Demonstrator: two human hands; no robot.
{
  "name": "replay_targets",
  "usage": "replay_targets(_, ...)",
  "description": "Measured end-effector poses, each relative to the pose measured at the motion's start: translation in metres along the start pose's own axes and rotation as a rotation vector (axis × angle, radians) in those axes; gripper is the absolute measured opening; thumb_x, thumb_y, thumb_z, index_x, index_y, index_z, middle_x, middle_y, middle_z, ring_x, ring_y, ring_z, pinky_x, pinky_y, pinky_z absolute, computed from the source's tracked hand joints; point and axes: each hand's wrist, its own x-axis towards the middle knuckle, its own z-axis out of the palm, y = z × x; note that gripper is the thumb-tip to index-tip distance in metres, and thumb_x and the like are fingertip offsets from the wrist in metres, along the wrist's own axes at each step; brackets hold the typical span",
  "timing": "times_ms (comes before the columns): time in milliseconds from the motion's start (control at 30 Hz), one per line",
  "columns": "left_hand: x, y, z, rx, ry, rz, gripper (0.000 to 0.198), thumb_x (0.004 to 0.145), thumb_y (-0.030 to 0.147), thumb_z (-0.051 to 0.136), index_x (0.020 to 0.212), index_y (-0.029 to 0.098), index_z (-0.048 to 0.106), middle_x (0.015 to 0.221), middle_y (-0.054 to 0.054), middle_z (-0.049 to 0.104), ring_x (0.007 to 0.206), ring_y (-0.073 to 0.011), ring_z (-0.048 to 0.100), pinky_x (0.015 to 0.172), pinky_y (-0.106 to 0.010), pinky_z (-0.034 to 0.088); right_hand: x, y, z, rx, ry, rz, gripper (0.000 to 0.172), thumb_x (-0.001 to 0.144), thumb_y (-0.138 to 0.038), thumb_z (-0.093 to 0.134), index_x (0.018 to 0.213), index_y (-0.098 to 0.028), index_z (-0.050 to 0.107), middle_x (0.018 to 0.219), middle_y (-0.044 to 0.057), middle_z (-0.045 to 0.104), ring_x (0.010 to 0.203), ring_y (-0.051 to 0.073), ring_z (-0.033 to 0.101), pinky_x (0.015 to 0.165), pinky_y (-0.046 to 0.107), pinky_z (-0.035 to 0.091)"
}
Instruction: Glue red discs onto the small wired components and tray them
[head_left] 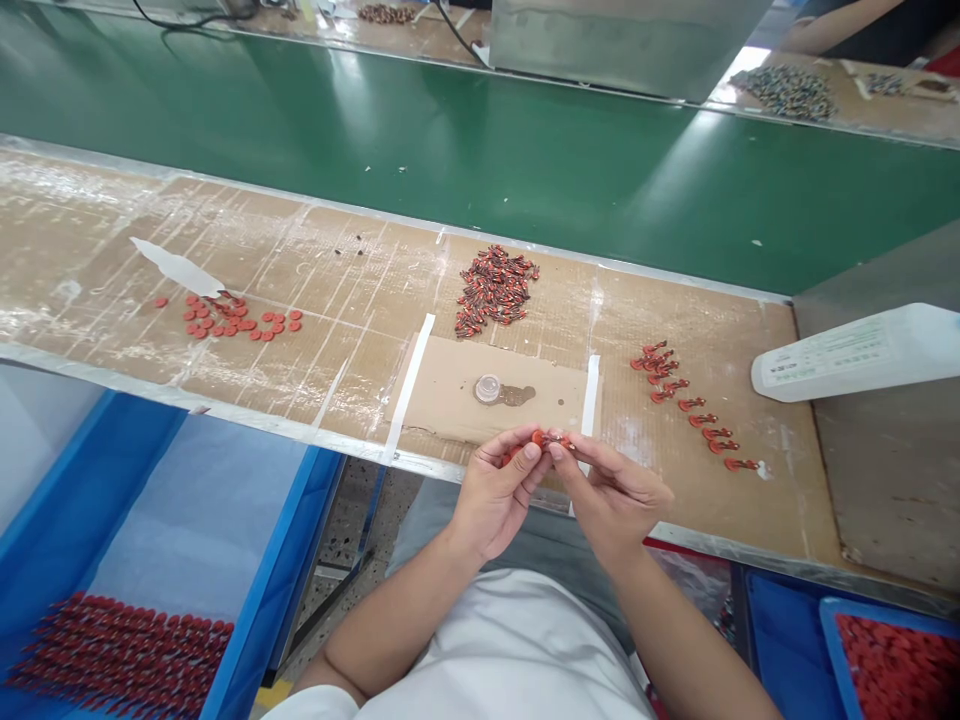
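Observation:
My left hand (495, 490) and my right hand (611, 490) meet at the near edge of the workbench, fingertips pinched together on one small red part (541, 438) with a thin lead. Just beyond them lies a cardboard pad (450, 395) taped to the bench, with a small round clear cap (487, 388) and a brown smear on it. A pile of red and dark leaded parts (495, 288) sits behind the pad. A row of finished-looking red parts (686, 400) lies to the right. Loose red discs (232, 318) are scattered to the left.
A green conveyor belt (465, 150) runs behind the bench. A white plastic bottle (855, 352) lies on its side at right. Blue bins with red parts stand below at left (120, 650) and right (892, 660). Another person's arm (840, 25) shows at top right.

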Motion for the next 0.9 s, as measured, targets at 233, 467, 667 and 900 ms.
replay_targets(233,-0.0004,-0.0001,-0.0007,0.014,0.009,0.020,0.022,0.069,0.016,0.082,0.091,0.017,0.075,0.094,-0.004,0.076,0.094,-0.0145,0.071,0.093,-0.025,0.054,0.0023,-0.0021,0.0014,-0.032,-0.008,-0.037,0.029,0.072,-0.016,0.080,0.097,-0.029,0.075,0.094,0.001,0.077,0.079,0.022,0.075,0.075,0.039,0.065)
replay_targets(467,-0.0007,-0.0001,-0.0010,0.036,0.004,0.042,0.022,0.068,0.016,0.083,0.088,0.018,0.076,0.092,-0.004,0.077,0.091,-0.0142,0.072,0.088,-0.024,0.056,0.0021,-0.0015,-0.0006,-0.032,-0.046,-0.056,0.030,0.073,-0.015,0.079,0.099,-0.029,0.074,0.095,0.002,0.077,0.081,0.022,0.075,0.075,0.040,0.065)
replay_targets(667,-0.0003,-0.0019,-0.0021,0.072,0.006,0.077,0.025,0.063,0.019,0.086,0.086,0.020,0.077,0.091,-0.005,0.078,0.088,-0.0162,0.073,0.085,-0.027,0.057,0.0019,-0.0023,-0.0023,-0.033,-0.049,-0.045,0.029,0.072,-0.016,0.079,0.097,-0.030,0.075,0.094,0.001,0.077,0.080,0.022,0.075,0.075,0.040,0.065)
replay_targets(900,0.0001,-0.0014,-0.0037,0.145,-0.007,0.119,0.021,0.065,0.018,0.084,0.085,0.021,0.078,0.093,-0.005,0.078,0.089,-0.0163,0.072,0.085,-0.027,0.056,0.0069,-0.0076,-0.0039,-0.001,-0.103,-0.023,0.029,0.072,-0.014,0.078,0.097,-0.030,0.075,0.095,0.001,0.077,0.085,0.022,0.074,0.079,0.041,0.063)
